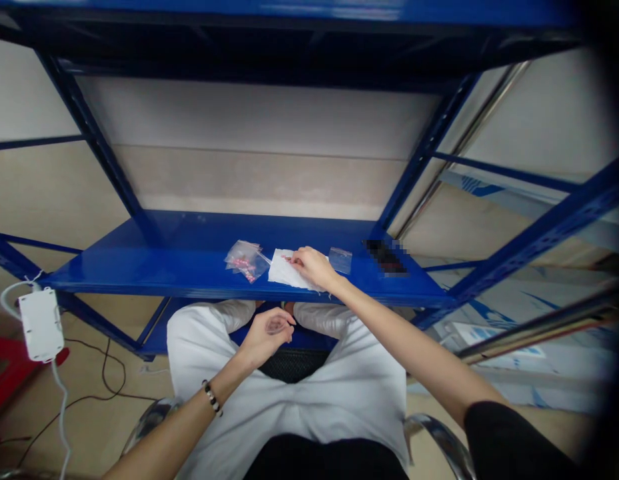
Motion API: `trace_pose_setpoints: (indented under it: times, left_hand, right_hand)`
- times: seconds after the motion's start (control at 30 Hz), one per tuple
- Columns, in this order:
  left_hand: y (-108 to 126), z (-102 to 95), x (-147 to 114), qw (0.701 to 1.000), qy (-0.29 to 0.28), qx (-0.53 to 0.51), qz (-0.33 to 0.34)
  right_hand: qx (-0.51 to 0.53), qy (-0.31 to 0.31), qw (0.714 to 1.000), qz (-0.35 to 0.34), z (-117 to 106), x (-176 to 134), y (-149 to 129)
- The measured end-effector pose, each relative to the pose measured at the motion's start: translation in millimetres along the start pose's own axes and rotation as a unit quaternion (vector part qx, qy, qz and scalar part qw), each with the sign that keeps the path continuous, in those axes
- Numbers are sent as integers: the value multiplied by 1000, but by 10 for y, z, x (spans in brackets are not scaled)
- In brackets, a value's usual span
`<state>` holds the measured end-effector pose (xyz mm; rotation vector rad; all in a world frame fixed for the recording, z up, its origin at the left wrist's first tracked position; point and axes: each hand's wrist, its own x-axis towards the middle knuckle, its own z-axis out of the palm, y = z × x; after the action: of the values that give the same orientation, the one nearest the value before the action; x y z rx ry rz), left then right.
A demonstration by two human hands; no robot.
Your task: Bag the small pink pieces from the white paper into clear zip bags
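My right hand [313, 268] reaches over a white sheet of paper [284, 275] on the blue shelf, its fingers drawn together at a few small reddish pieces [288, 259]. Whether a piece is between the fingertips is too small to tell. Above my lap, my left hand [266, 337] is curled with the palm partly turned up. Something faint and see-through seems to lie in that palm, but I cannot make it out. Left of the paper lie clear plastic bags [245, 259] with pink and red bead-like pieces. A small clear zip bag [340, 260] lies to the paper's right.
A dark, pixelated flat object [386, 259] lies at the right end of the blue shelf [179, 257]. Blue uprights and a higher shelf [289, 53] frame the space. A white box with cables [42, 323] hangs at left. My knees are under the shelf's front edge.
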<state>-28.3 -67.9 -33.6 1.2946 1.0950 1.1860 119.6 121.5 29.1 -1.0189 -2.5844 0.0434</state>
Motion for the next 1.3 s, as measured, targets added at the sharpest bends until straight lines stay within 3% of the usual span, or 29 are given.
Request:
trace_pose_setpoints:
  times: [0.1, 0.2, 0.3, 0.4, 0.53, 0.67, 1.07, 1.3]
  left_hand:
    - [-17, -12, -3, 1000, 3, 2, 2]
    - [-46, -29, -1, 1000, 12, 8, -3]
    - [-104, -30, 3, 999, 20, 33, -2]
    - [-184, -3, -5, 997, 10, 72, 26]
    - [-262, 52, -45, 995, -28, 91, 26]
    - [-241, 88, -76, 992, -36, 122, 24]
    - [-158, 109, -80, 972, -40, 225, 58]
    - [-114, 86, 52, 973, -39, 208, 91]
  right_hand:
    - [17, 22, 1000, -3, -97, 32, -41]
    - [109, 62, 992, -1, -236, -135, -250]
    - [198, 73, 977, -17, -310, -581, -643]
    - [217, 56, 974, -44, -239, -1111, -981]
    - [260, 61, 964, -11, -16, -1492, -1054]
    - [295, 41, 955, 2, 116, -1494, -949]
    - [289, 57, 955, -36, 223, -1472, -796]
    - [311, 65, 948, 18, 198, -1416, -862]
